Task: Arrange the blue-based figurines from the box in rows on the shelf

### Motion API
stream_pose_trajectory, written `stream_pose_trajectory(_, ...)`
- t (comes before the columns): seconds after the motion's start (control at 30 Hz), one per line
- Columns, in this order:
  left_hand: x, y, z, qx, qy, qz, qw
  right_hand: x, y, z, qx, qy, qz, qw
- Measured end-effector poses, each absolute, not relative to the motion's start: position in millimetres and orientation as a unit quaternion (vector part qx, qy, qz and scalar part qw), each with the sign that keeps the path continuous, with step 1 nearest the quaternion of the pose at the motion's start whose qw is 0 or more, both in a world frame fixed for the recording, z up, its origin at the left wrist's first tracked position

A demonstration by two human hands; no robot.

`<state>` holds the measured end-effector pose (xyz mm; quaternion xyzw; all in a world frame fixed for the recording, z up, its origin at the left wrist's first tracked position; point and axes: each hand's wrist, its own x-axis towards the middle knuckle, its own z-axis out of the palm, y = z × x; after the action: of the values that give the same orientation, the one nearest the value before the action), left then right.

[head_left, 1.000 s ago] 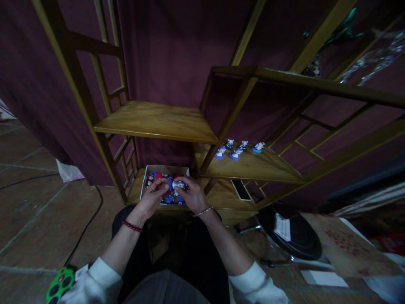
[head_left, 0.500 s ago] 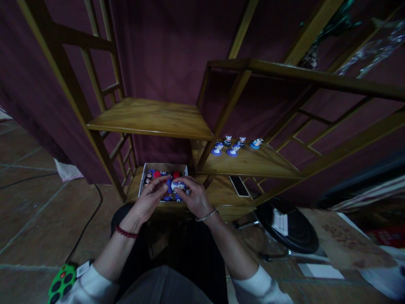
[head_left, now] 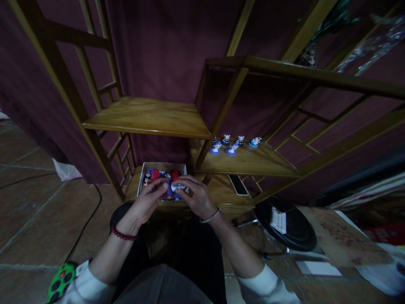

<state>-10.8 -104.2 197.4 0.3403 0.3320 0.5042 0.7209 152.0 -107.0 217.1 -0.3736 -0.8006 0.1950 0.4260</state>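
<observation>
A small purple and white figurine [head_left: 171, 187] is held between both hands above a white box [head_left: 141, 177] of small figures. My left hand [head_left: 152, 196] pinches its purple base at the left. From the right, my right hand [head_left: 196, 195] has its fingers closed round the white part, hiding some of it. Red round pieces [head_left: 155, 174] and purple figures lie in the box. On the shelf to the right stand two purple figurines [head_left: 232, 148], two dark and white ones [head_left: 240, 140] and a blue one [head_left: 255, 142]; part of another shows behind the post.
The wooden shelf unit [head_left: 148, 116] has an upper board above the box and upright posts. A phone [head_left: 238, 185] lies on the lower board. At the right is a black round stool [head_left: 286, 223]; a green object [head_left: 61, 282] lies lower left.
My right hand has closed further over the figurine, covering more of its white part, and its wrist has turned slightly. The whole view has shifted a little.
</observation>
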Motion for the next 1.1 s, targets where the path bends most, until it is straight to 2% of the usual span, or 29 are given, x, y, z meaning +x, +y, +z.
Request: stream_pose_trajectory(1.1, -11.6, -108.9, 203.9, 0.366, 0.351, 0.505, 0.698, 148.3, -107.7, 225.4, -0.435, -0.778, 0.215, 0.399)
